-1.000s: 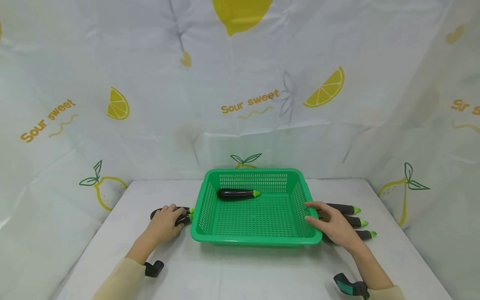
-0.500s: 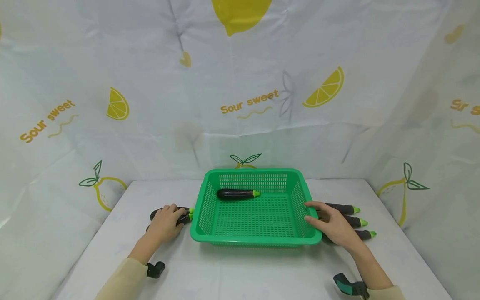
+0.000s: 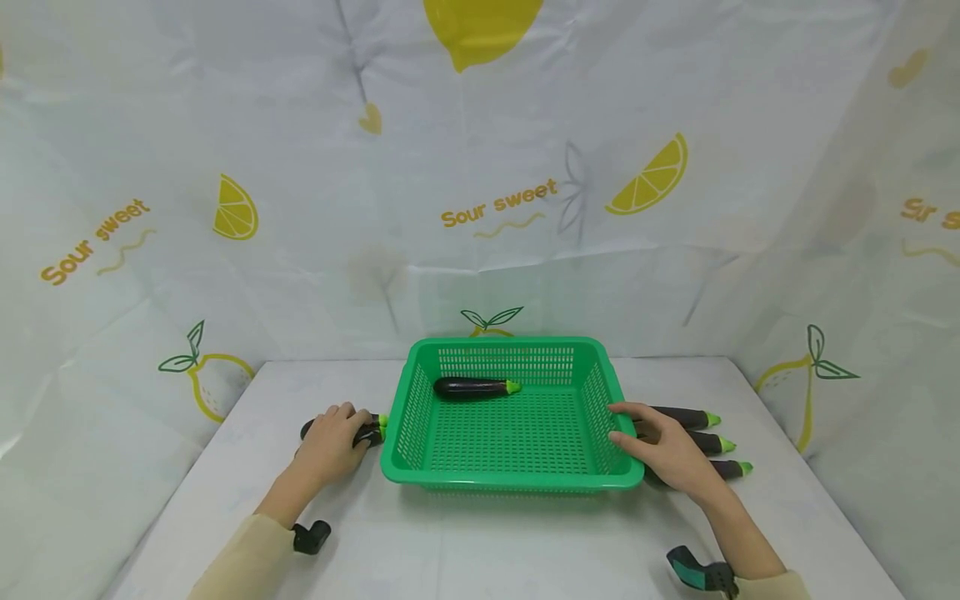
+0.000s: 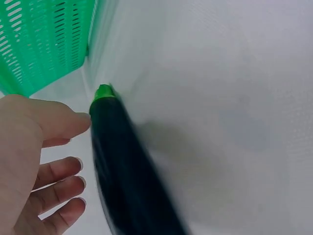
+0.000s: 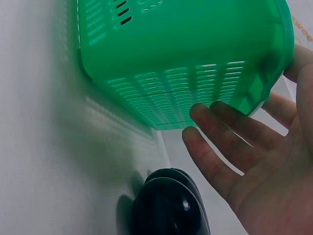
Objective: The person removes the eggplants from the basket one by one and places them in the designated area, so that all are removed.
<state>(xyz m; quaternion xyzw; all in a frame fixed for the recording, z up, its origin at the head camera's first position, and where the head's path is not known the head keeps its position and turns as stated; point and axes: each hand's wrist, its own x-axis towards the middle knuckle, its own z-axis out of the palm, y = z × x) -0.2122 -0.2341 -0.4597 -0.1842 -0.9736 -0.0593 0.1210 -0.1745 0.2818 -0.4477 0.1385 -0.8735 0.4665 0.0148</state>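
My left hand (image 3: 333, 446) is over dark eggplants (image 3: 367, 435) with green stem ends, left of the green basket (image 3: 513, 482). In the left wrist view its thumb lies against the near eggplant (image 4: 128, 176) by the stem, while the other fingertips are visible above it, not wrapped round it. My right hand (image 3: 671, 454) holds the basket's right rim, with thumb and index finger over the edge. Seen from the right wrist, the other fingers (image 5: 212, 164) are spread outside the basket wall (image 5: 181, 54). One eggplant (image 3: 472, 387) lies inside along the back.
Three eggplants (image 3: 686, 418) lie to the right of the basket, partly covered by my right hand; rounded ends (image 5: 168, 208) show in the right wrist view. The white table (image 3: 480, 550) meets a lemon-printed cloth (image 3: 322, 292) at the back and sides.
My left hand shifts very slightly over the eggplants, its thumb moving a little upward in the view. The right hand, the basket and the eggplant in it stay put.
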